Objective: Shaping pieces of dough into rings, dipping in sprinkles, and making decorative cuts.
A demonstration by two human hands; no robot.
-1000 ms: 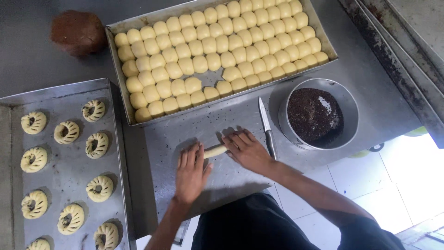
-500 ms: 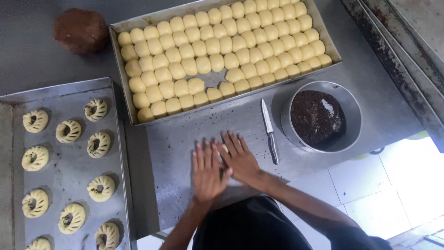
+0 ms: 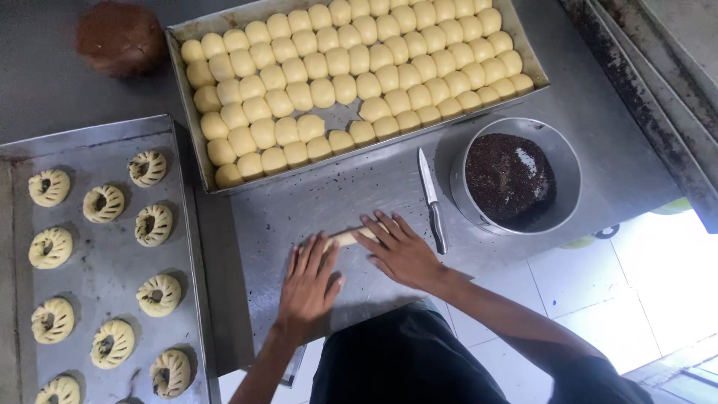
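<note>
Head view looks straight down on a steel desk [image 3: 329,194] where both hands lie flat, fingers spread, on a short roll of pale dough [image 3: 350,237]. The roll lies on the desk just in front of the person's body, its long axis running left to right with a slight upward tilt at the right end. The left hand [image 3: 310,280] covers its left end with the fingers; the right hand [image 3: 400,251] presses over its right end, so only the middle stretch shows between them. Neither hand grips; the palms rest open on the dough, the two hands close beside each other but not touching.

Just right of the roll a knife [image 3: 431,198] lies with its blade pointing away from the person. Right of the knife stands a round metal bowl [image 3: 565,161] of dark crumbly filling. Beyond the roll sits a large tray of dough balls [image 3: 351,78] in tight rows. Left of the roll is a flat baking tray [image 3: 112,254] bearing ring-shaped, slashed pastries [image 3: 153,224]. Far beyond the roll and to its left, a brown lump [image 3: 120,37] sits on the desk.
</note>
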